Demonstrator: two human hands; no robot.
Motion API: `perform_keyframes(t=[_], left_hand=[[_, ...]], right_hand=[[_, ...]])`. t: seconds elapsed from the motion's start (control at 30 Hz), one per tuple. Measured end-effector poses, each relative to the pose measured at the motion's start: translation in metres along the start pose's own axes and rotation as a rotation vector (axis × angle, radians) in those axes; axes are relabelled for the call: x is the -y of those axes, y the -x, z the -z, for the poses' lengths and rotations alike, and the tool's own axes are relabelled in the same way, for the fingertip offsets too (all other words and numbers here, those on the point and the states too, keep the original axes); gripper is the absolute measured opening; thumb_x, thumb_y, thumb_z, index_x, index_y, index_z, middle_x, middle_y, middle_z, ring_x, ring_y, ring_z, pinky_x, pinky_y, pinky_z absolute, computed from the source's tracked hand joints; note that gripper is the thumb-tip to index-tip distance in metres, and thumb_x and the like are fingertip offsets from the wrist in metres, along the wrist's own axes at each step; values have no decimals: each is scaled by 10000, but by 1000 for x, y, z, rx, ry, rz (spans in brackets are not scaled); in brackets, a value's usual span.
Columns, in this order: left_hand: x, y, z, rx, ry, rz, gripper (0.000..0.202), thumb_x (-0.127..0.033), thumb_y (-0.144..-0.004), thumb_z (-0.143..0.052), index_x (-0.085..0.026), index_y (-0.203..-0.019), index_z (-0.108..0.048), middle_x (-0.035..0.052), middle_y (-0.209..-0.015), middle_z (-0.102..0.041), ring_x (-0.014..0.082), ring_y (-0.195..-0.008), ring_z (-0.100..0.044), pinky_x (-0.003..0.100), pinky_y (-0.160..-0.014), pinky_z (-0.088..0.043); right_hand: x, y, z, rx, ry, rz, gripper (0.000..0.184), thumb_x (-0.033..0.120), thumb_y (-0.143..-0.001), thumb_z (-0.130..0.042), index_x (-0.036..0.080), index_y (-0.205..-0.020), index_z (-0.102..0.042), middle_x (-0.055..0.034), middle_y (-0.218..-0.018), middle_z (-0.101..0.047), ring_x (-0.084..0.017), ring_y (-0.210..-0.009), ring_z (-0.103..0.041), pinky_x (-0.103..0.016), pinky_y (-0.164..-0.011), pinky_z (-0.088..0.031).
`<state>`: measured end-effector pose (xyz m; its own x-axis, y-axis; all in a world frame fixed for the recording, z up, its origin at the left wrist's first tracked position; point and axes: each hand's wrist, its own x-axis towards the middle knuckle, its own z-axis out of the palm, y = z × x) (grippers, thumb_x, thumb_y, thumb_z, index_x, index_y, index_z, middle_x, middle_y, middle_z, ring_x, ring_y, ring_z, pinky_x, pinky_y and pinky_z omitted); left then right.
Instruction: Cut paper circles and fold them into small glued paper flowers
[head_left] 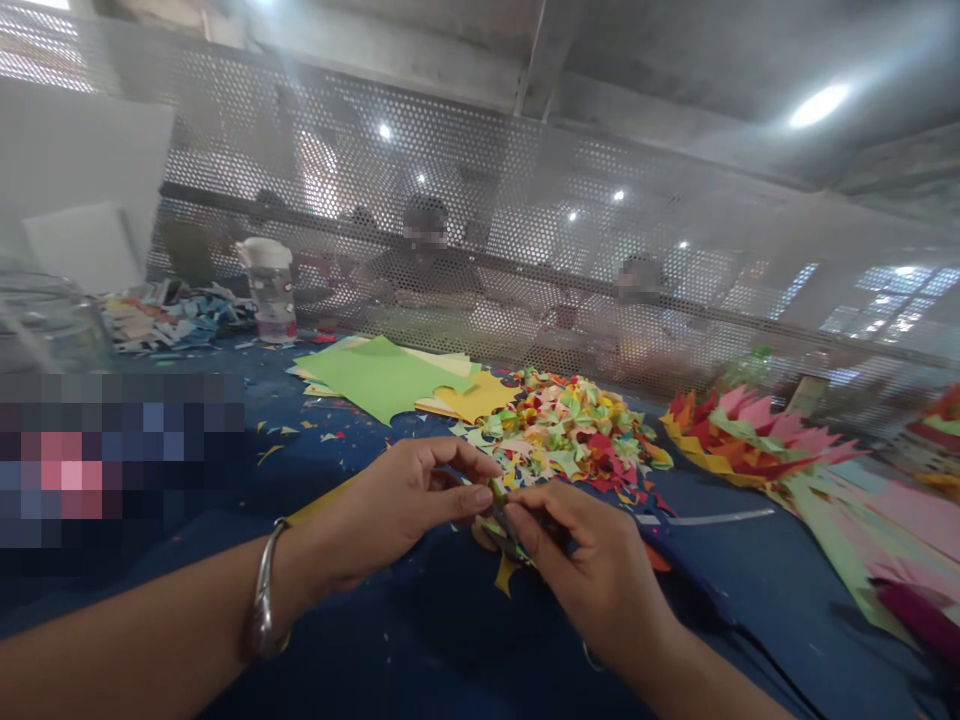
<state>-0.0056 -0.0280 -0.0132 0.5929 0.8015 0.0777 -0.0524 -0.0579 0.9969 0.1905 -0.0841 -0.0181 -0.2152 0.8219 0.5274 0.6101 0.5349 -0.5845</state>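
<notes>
My left hand point(397, 505) and my right hand point(589, 565) meet over a blue table point(420, 640). Both pinch a small folded piece of green and yellow paper point(501, 510) between thumb and fingers. A silver bangle point(264, 590) sits on my left wrist. Just beyond my fingers lies a heap of small coloured paper pieces point(570, 430). Small paper scraps lie under my hands.
Green and yellow sheets point(390, 380) lie at the back centre. Spiky stacks of cut coloured paper point(742, 440) and pastel sheets point(885, 530) fill the right. A clear bottle point(270, 290) and more scraps stand at back left. Behind a perforated screen point(525, 200) sit two people.
</notes>
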Motion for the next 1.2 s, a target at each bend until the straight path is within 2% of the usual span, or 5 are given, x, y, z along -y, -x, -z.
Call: perform_keyframes(t=[0.23,0.47,0.67,1.0,1.2], left_hand=[[-6,0,-1,10,16,66,206,-251,-787,-732,-175,-960,-649,-22,-747,-698,131,-738,-661,250,-736,-486],[4,-7,10,64,-31,17,279,-299,-772,-766,-167,-996,-665,29,-840,-728,143,-778,-653,272,-747,-468],[-2,-5,9,150,20,33,273,-259,-769,-763,-148,-994,-658,71,-908,-755,183,-845,-689,347,-844,-482],[-1,-5,7,131,-12,-3,273,-236,-737,-787,-162,-964,-655,66,-907,-753,209,-868,-705,384,-866,-495],[1,-6,8,118,-46,-3,305,-263,-731,-795,-152,-969,-639,72,-900,-743,213,-850,-701,385,-846,-498]], right_hand=[[1,1,1,20,-6,-25,166,259,-929,-563,197,-868,-704,-6,-762,-705,-142,-668,-623,-251,-630,-463],[0,0,1,30,-5,-38,154,239,-923,-565,206,-875,-707,3,-759,-708,-129,-646,-610,-241,-606,-455],[1,0,1,5,21,-34,164,242,-917,-553,193,-873,-704,-5,-730,-689,-132,-606,-592,-248,-569,-450],[-3,3,2,21,90,-52,160,214,-890,-550,181,-931,-701,-22,-759,-686,-142,-590,-577,-260,-552,-441],[-1,2,3,46,56,-70,157,211,-893,-544,174,-879,-695,-20,-747,-675,-137,-600,-573,-250,-558,-437]])
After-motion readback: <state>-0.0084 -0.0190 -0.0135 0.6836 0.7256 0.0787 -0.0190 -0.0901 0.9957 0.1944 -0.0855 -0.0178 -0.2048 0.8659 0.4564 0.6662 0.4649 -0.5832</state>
